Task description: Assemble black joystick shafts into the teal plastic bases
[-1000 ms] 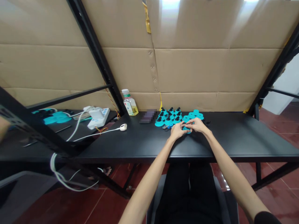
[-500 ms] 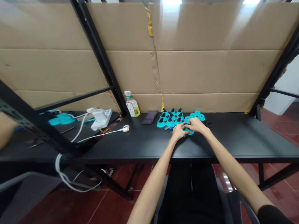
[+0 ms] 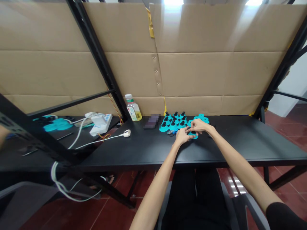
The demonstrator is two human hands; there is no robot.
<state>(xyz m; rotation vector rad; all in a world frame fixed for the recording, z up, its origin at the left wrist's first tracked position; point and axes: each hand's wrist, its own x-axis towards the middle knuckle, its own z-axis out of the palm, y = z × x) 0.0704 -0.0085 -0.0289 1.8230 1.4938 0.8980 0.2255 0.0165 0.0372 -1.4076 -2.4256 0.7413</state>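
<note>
Just in front of me on the black table, my left hand (image 3: pixel 182 136) is closed on the edge of a round turquoise piece (image 3: pixel 195 136). Bent over the same piece, my right hand (image 3: pixel 199 125) has its fingers pinched at a small black part on top, mostly hidden by the fingers. Left of my hands stand several turquoise bases with black knobs (image 3: pixel 164 128), grouped in rows. Behind my right hand lie flat turquoise discs (image 3: pixel 200 117) without knobs. A small blue-and-grey item (image 3: pixel 173 131), too small to name, lies beside my left hand.
A bottle of yellow liquid (image 3: pixel 134 110) and a blurred dark flat object (image 3: pixel 152 122) stand along the cardboard wall (image 3: pixel 192 73). Leftward are a white cable plug (image 3: pixel 126 133), a power strip (image 3: pixel 105 124) and more turquoise pieces (image 3: pixel 57 124). Another person's blurred arm (image 3: pixel 3 132) shows at the left edge.
The view has shifted slightly. My right hand's fingers have curled in more over the turquoise piece, and a dark part shows beneath them. My left hand keeps its hold.
</note>
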